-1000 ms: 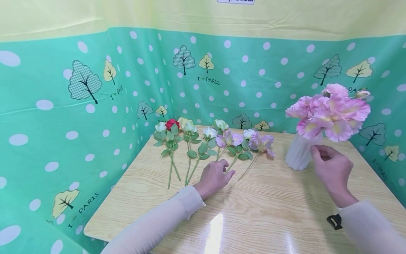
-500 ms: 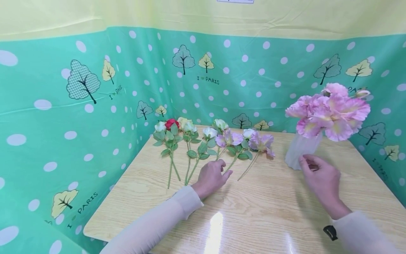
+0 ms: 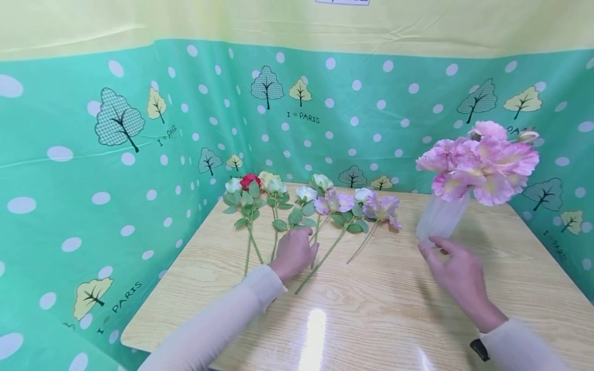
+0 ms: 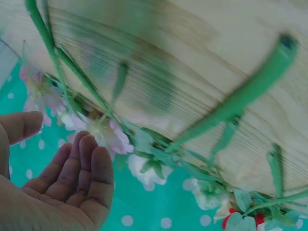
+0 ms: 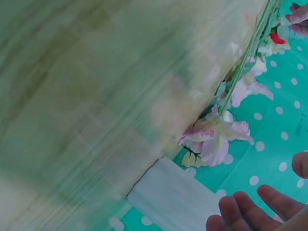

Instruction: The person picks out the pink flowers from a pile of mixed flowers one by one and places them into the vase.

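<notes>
My left hand (image 3: 293, 252) hovers over the green stems in the middle of the row of artificial flowers. In the left wrist view, the thumb and loosely bent fingers of that hand (image 4: 72, 187) are apart, with nothing held. Close to the base of a white vase (image 3: 441, 219) is my right hand (image 3: 457, 273); its fingers are relaxed and hold nothing, as the right wrist view also shows. Whether its fingertips touch the vase (image 5: 173, 197) cannot be made out. Large pink flowers (image 3: 487, 162) stand in the vase.
Along the back of the wooden table (image 3: 385, 309) lie a red rose (image 3: 250, 180), several white roses (image 3: 306, 194) and two purple-pink flowers (image 3: 381, 207), stems toward me. A green dotted curtain (image 3: 176, 118) encloses the table's left, back and right.
My right hand has moved down and left, from beside the vase's upper part to its base. My left hand has shifted left across the stems. Flowers and vase stay put.
</notes>
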A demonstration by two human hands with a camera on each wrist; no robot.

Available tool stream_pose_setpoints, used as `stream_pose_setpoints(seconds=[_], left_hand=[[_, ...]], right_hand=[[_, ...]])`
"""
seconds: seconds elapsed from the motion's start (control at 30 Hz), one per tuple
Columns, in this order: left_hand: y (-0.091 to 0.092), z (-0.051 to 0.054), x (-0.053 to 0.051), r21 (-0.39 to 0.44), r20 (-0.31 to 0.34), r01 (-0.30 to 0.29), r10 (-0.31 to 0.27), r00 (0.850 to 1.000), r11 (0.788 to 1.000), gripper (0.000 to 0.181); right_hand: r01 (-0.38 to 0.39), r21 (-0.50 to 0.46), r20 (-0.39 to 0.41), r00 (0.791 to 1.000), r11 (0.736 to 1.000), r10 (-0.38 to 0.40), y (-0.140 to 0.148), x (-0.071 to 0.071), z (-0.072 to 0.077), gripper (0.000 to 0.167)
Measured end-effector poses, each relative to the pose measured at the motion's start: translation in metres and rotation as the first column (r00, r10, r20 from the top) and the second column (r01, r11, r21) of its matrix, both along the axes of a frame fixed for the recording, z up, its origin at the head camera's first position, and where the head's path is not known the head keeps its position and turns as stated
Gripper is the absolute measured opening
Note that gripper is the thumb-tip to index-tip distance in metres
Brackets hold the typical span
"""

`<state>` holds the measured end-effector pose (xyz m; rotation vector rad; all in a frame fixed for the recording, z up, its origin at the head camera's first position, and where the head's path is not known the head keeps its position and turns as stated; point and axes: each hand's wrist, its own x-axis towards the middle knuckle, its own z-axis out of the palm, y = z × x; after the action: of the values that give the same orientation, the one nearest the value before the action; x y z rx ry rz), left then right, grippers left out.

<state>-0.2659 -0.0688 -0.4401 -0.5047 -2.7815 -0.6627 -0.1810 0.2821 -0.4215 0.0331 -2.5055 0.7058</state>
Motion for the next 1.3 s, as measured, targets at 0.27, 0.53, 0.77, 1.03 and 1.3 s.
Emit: stream_pose_setpoints(seconds=[0.27,0.53,0.77,1.03,1.3], left_hand=[[-0.007,-0.002,-0.013,-0.045,0.083,-0.043,0.047,0.995,0.998,0.026],[-0.001,-0.007,-0.025,-0.143,0.161,-0.082,0.105,0.981,0.986,0.02],[0.005,-0.01,-0.031,-0.25,0.186,-0.064,0.113,0.976,0.966,0.032],[0.01,-0.014,-0.033,-0.278,0.118,-0.051,0.087,0.989,0.959,0.036],[0.014,-0.014,-0.033,-0.338,0.115,-0.072,0.117,0.987,0.938,0.035]], right_hand=[[-0.024,0.013,0.072,0.997,1.0,0.023,-0.005,0.006,-0.002,0.047],[-0.017,0.022,0.099,0.995,1.0,0.015,-0.008,0.009,-0.006,0.05],[-0.031,0.027,0.051,0.998,0.999,0.03,-0.011,0.011,-0.008,0.046],[-0.033,0.033,0.01,0.999,0.999,0.033,-0.01,0.011,-0.008,0.042],[-0.035,0.031,0.017,0.999,0.999,0.035,-0.013,0.012,-0.008,0.042]])
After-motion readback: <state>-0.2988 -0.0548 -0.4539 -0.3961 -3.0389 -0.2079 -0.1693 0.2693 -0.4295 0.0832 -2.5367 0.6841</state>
